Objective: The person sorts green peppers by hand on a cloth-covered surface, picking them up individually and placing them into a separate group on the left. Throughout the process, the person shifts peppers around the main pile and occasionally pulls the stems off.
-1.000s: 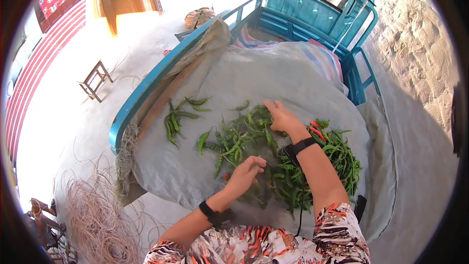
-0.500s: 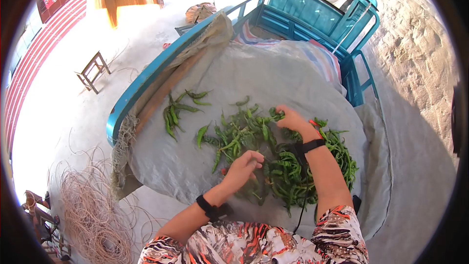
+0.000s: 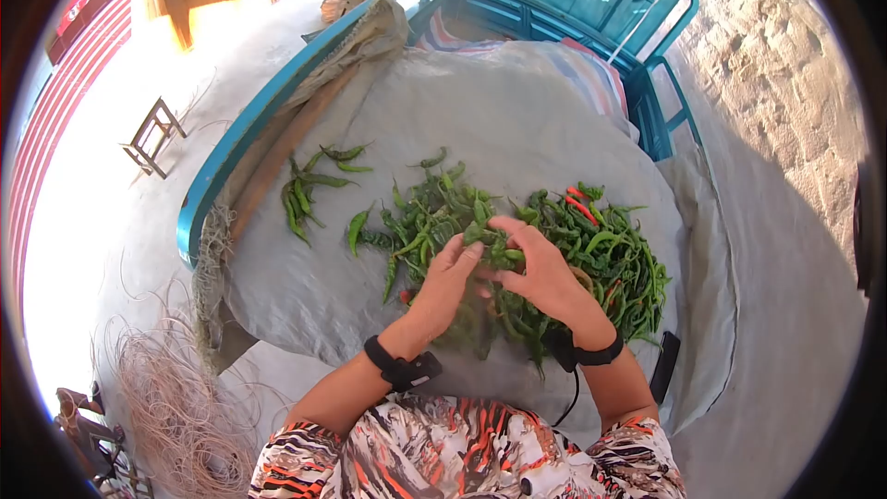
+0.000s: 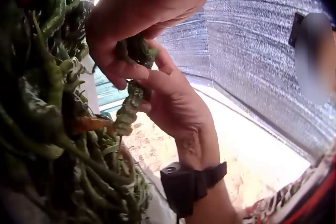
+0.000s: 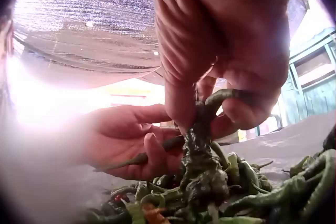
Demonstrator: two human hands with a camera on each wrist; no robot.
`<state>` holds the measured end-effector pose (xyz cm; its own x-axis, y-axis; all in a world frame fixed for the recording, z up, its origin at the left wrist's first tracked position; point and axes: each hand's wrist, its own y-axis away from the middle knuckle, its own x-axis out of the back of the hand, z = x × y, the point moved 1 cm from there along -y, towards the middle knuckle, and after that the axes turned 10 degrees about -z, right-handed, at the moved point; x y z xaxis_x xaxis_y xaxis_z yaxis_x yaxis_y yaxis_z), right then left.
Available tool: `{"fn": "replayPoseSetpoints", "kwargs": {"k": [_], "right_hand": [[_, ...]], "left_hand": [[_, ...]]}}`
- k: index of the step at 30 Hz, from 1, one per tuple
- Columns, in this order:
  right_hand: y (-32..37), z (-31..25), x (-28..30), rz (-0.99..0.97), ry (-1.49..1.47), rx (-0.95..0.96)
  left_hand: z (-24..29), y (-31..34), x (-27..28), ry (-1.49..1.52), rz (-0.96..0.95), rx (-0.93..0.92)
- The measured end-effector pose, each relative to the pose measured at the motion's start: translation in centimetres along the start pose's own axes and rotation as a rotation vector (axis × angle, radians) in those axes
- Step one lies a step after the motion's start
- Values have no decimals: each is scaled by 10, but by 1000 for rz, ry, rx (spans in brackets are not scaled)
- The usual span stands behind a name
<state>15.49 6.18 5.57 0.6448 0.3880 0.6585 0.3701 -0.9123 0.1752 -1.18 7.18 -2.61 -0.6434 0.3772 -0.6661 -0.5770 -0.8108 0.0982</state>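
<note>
left hand: pinching slim stem | right hand: pinching dark wrinkled pepper by its top | pepper: held just above pile, mid-tarp, likely so both hands reach the stem | far left: small separate group

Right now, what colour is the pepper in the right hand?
The pepper is dark green; right wrist view.

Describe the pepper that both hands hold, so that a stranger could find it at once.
Find the grey cloth spread over the blue cart; a big heap of green peppers lies on it. Over the heap's middle the left hand and the right hand meet and pinch one pepper. It alone is held in fingers, dark and wrinkled; the others lie loose.
</note>
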Motion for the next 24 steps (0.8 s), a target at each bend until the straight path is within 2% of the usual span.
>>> {"fn": "replayPoseSetpoints", "kwargs": {"k": [1,2,4,9,11,16,19,22,24], "right_hand": [[3,1,-2,26,-85,-13],[9,0,-1,38,-196,-125],[17,6,-1,48,-209,-132],[34,15,9,102,-306,-150],[40,16,23,135,-153,-79],[48,20,38,174,-411,-152],[48,27,43,222,-132,-134],[41,53,48,360,46,-103],[37,80,49,501,139,-238]], "left_hand": [[-4,0,4,-13,5,-10],[-7,0,6,2,40,-7],[-8,2,9,29,115,-5],[1,8,9,128,122,-6],[0,9,11,134,121,-15],[-9,6,12,89,136,-29],[-14,6,10,74,146,25],[-7,11,0,63,18,52],[-10,13,-4,34,22,84]]}}
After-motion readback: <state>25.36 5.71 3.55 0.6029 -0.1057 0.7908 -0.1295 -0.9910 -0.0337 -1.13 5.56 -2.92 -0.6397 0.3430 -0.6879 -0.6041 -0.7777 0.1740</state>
